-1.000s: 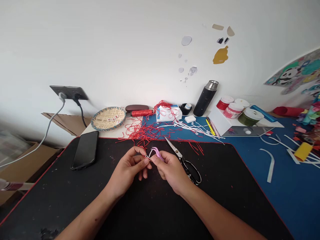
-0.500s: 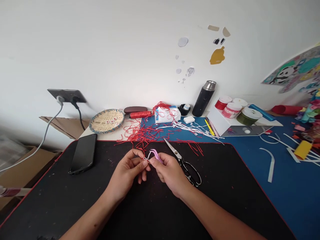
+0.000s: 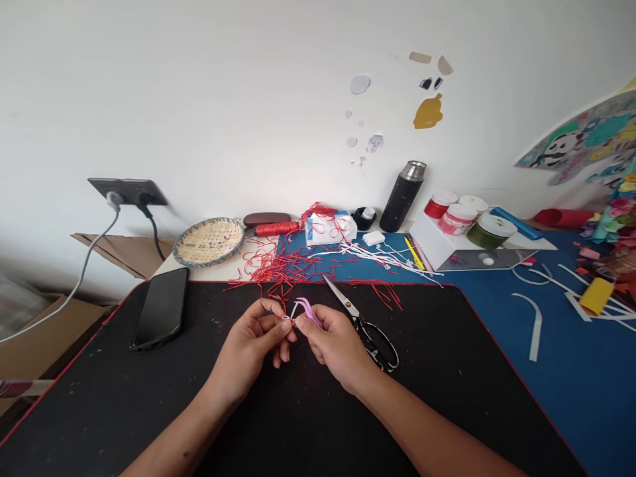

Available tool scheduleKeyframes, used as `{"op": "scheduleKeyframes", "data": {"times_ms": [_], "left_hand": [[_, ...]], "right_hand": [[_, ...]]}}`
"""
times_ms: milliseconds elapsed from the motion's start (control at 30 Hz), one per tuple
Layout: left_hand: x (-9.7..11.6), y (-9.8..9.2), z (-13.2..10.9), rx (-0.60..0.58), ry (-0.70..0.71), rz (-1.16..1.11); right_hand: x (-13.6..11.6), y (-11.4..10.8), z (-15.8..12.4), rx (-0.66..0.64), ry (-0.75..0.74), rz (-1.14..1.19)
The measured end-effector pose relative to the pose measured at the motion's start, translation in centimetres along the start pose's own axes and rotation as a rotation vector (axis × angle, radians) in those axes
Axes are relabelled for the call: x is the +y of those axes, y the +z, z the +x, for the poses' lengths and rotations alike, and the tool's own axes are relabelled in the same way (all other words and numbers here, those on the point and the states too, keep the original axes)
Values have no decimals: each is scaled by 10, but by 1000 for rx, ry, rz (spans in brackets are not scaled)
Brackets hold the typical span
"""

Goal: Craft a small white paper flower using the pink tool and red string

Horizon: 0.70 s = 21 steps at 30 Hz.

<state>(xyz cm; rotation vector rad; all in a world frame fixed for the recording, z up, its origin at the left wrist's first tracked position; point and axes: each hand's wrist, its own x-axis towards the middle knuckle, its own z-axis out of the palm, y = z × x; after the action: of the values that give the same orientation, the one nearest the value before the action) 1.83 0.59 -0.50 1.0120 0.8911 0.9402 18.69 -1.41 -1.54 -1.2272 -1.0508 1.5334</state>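
Thumb and forefinger of my left hand [image 3: 256, 338] pinch a small looped white cord [image 3: 294, 310], with a bit of red beside it. Close against it on the right, my right hand [image 3: 330, 338] holds purple curved tweezers [image 3: 309, 310], their tips pointing up and left, and its fingertips also meet the white cord. How the cord is knotted is too small to tell. Black-handled scissors [image 3: 352, 308] lie half open just beyond my right hand. Cut red threads [image 3: 285, 268] are heaped past my fingers.
A phone [image 3: 161, 308] lies on the black mat [image 3: 119, 397] at left. Behind are a woven basket [image 3: 209, 242], a red thread spool [image 3: 277, 228], white cords [image 3: 392, 258], a black flask [image 3: 403, 195] and paint jars [image 3: 457, 218]. Paper strips [image 3: 534, 324] lie at right.
The whole view has shifted slightly, so the background sits a little further left. Both hands keep nearly the same pose, still on the cord and tweezers.
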Motion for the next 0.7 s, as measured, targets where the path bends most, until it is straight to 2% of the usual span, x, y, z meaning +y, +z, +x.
{"op": "scheduleKeyframes", "data": {"times_ms": [700], "left_hand": [[-1, 1, 2, 11, -15, -12]], "right_hand": [[1, -1, 1, -21, -5, 11]]}}
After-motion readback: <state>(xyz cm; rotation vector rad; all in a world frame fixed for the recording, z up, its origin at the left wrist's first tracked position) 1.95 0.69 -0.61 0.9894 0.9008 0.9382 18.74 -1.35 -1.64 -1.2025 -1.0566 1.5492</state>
